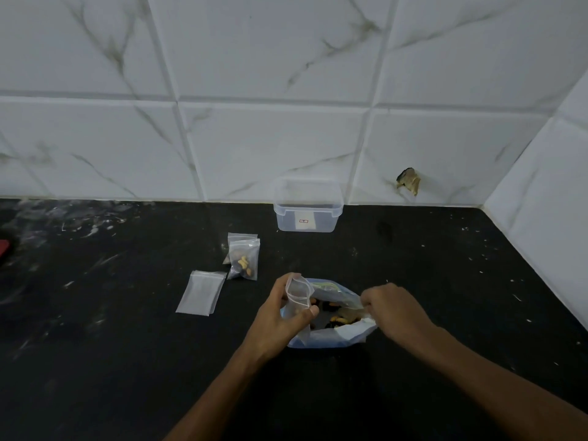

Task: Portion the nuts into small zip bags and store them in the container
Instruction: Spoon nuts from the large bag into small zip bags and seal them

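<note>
A large clear zip bag [346, 335] of mixed nuts [337, 318] lies open on the black counter in front of me. My left hand [280, 316] grips a small empty zip bag [297, 296] upright at the big bag's left edge. My right hand [394, 310] pinches the big bag's right rim. Two small filled bags [243, 262] lie stacked further back to the left. A flat pile of empty small bags [200, 292] lies left of my left hand. A clear square container [307, 206] without a lid stands against the wall.
The black counter [127, 361] runs to a white marble-tiled wall at the back and on the right. A chipped hole [409, 180] marks the wall right of the container. A red object [4, 249] shows at the far left edge.
</note>
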